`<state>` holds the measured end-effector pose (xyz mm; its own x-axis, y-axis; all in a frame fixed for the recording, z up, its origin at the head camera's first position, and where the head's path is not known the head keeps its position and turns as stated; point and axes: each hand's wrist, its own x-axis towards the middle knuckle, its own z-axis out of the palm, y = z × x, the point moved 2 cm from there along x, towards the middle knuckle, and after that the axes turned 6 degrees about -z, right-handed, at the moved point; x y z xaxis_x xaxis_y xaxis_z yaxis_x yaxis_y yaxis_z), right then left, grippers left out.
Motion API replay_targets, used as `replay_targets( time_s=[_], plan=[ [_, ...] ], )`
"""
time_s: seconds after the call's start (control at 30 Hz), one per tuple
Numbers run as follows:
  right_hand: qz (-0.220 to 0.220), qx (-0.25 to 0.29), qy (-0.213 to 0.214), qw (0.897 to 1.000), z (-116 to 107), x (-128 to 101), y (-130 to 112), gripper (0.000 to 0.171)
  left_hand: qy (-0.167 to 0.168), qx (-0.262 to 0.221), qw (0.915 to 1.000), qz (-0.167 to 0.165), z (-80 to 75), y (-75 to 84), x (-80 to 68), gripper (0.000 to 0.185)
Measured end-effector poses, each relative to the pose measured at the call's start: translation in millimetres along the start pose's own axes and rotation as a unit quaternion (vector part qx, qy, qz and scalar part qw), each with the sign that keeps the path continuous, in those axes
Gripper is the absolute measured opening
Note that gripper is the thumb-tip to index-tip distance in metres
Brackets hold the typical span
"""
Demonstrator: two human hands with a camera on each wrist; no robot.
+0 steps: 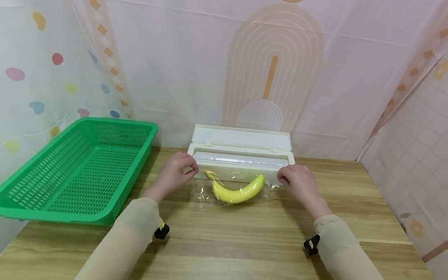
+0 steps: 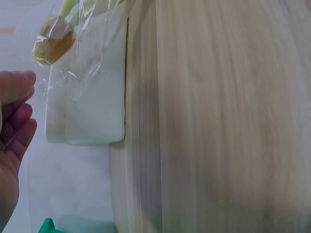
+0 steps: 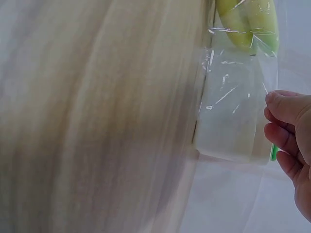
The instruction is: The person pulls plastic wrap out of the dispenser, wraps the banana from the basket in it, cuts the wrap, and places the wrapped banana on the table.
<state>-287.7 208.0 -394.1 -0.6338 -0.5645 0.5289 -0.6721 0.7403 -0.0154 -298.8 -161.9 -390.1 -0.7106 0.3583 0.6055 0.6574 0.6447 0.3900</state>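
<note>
sleeves nearest camera, forearms reach over bench (image 1: 214, 254) | banana (image 1: 237, 192) lies under cling film (image 1: 203, 194) before the open dispenser (image 1: 241, 152), long axis left-right, stem left, ends curving up | left hand (image 1: 173, 171), right hand (image 1: 298, 182) pinch film corners, keeping the sheet taut | green basket (image 1: 81, 172) left

Banana (image 1: 237, 193) under cling film (image 1: 233, 176)

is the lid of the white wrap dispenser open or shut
Open. The cling film dispenser has its lid tipped up at the back, the roll shows in the tray, and film runs out from it over the banana.
</note>
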Motion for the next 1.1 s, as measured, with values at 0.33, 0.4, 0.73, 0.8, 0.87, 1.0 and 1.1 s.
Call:
replay_targets(
  time_s=[0.33,0.4,0.73,0.8,0.87,1.0,1.1],
  plan=[
    [-0.027,-0.003,-0.031,0.999,2.1,-2.1,-4.3,0.02,-0.01,-0.006,0.9943,0.106,-2.3,-1.5,-3.7,0.025],
    [-0.029,-0.009,-0.041,0.999,3.5,-2.0,-5.1,0.021,-0.016,0.003,0.9929,0.118,-2.2,-0.6,-3.2,0.025],
    [-0.046,-0.022,-0.046,0.998,11.6,-1.2,-5.4,0.031,-0.041,0.05,0.9907,0.12,0.6,-0.3,-3.1,0.028],
    [-0.051,-0.024,-0.041,0.998,12.3,-1.4,-5.6,0.03,-0.048,0.052,0.9913,0.111,0.4,-0.4,-4.0,0.029],
    [-0.054,-0.022,-0.037,0.998,13.4,-1.6,-5.9,0.029,-0.053,0.053,0.9915,0.107,1.3,-1.4,-5.1,0.028],
    [-0.058,-0.019,-0.037,0.997,15.1,-1.7,-6.7,0.026,-0.061,0.055,0.9918,0.097,3.6,-3.0,-7.0,0.025],
    [-0.055,-0.017,-0.041,0.997,15.6,-1.3,-7.8,0.025,-0.068,0.06,0.9921,0.087,4.4,-3.0,-8.0,0.022]
  ],
)
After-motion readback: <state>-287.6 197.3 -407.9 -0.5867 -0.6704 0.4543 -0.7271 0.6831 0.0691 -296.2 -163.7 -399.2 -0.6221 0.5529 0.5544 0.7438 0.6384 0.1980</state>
